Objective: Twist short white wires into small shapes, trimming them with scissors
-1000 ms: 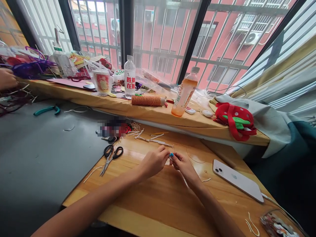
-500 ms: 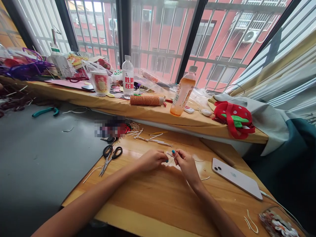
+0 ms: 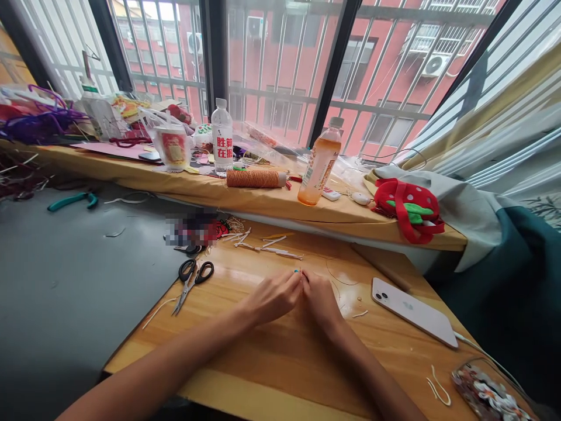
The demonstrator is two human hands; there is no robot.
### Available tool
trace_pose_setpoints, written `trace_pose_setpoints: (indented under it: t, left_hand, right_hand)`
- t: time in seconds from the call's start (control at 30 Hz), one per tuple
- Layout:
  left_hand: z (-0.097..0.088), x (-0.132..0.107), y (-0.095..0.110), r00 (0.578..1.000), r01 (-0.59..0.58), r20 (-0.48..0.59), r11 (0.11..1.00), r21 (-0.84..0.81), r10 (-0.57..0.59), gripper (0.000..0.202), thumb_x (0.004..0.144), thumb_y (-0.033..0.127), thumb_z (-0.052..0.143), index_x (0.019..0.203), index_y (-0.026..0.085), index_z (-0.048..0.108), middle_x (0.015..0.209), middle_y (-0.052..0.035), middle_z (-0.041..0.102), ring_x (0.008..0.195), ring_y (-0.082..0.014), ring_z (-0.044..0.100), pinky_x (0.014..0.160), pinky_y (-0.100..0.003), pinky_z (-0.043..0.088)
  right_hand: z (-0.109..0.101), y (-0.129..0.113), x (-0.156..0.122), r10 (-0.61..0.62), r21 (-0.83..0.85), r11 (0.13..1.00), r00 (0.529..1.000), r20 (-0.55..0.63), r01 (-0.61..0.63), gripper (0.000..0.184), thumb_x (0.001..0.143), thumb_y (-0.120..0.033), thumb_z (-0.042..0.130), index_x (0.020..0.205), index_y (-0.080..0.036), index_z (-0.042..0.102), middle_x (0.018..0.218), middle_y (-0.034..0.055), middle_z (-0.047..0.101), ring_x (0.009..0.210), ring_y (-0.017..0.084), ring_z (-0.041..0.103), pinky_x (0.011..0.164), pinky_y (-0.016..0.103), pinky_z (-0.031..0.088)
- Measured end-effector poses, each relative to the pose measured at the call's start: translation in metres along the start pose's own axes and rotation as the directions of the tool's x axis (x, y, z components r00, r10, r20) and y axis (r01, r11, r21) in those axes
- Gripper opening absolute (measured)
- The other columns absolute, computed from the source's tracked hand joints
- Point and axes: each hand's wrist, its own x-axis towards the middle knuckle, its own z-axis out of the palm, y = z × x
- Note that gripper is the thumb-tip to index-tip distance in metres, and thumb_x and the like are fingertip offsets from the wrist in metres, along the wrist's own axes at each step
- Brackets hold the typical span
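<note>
My left hand (image 3: 274, 297) and my right hand (image 3: 319, 298) meet above the wooden table, fingertips pinched close together. Both are closed around a small workpiece that the fingers mostly hide, a short piece of white cord with thin thread. A fine brown thread (image 3: 336, 279) curves over the table just right of my right hand. Beyond my hands, several short white cord pieces (image 3: 283, 252) lie in a loose row. Black-handled scissors (image 3: 189, 286) rest partly open to the left. A small white scrap (image 3: 360, 314) lies right of my right wrist.
A phone (image 3: 414, 311) with a cable lies at the right, near a decorated clear case (image 3: 488, 389). Teal pliers (image 3: 72, 202) sit on the grey surface. The ledge behind carries an orange thread spool (image 3: 255, 179), a water bottle (image 3: 222, 143) and a drink bottle (image 3: 319, 166).
My hands have come together from slightly apart, and the white piece that showed at the right fingertips is now hidden. The view has shifted slightly.
</note>
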Motion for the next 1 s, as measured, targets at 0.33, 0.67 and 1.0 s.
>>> trace_pose_setpoints:
  t: [0.33, 0.67, 1.0]
  left_hand:
    - [0.011, 0.004, -0.035, 0.966, 0.258, 0.148, 0.79, -0.557, -0.211, 0.02, 0.079, 0.02, 0.043, 0.077, 0.013, 0.061, 0.071, -0.0017, 0.057, 0.067, -0.0091, 0.052, 0.061, -0.017, 0.039]
    - [0.001, -0.001, 0.001, 0.986, 0.166, 0.051, 0.976, -0.145, -0.16, 0.025, 0.083, 0.02, 0.029, 0.081, 0.014, 0.054, 0.078, -0.0042, 0.053, 0.06, -0.0108, 0.05, 0.049, -0.019, 0.035]
    - [0.008, 0.004, -0.034, 0.981, 0.192, 0.051, 0.9, -0.391, -0.188, 0.019, 0.079, 0.021, 0.044, 0.074, 0.017, 0.062, 0.067, -0.0014, 0.059, 0.069, -0.012, 0.05, 0.062, -0.02, 0.037]
  right_hand:
    - [-0.018, 0.012, 0.003, -0.233, 0.08, 0.971, 0.965, 0.117, 0.225, 0.029, 0.082, -0.028, 0.033, 0.057, -0.018, 0.044, 0.051, -0.0011, 0.049, 0.048, 0.01, 0.042, 0.048, 0.019, 0.028]
    - [-0.004, 0.004, 0.003, 0.018, 0.11, 0.994, 1.0, -0.019, -0.016, 0.03, 0.081, -0.026, 0.03, 0.055, -0.018, 0.04, 0.05, -0.0005, 0.048, 0.047, 0.011, 0.042, 0.046, 0.02, 0.026]
    - [-0.016, 0.017, 0.001, -0.311, -0.016, 0.948, 0.933, 0.181, 0.319, 0.028, 0.082, -0.027, 0.032, 0.061, -0.018, 0.048, 0.056, 0.0008, 0.053, 0.051, 0.011, 0.045, 0.05, 0.02, 0.028]
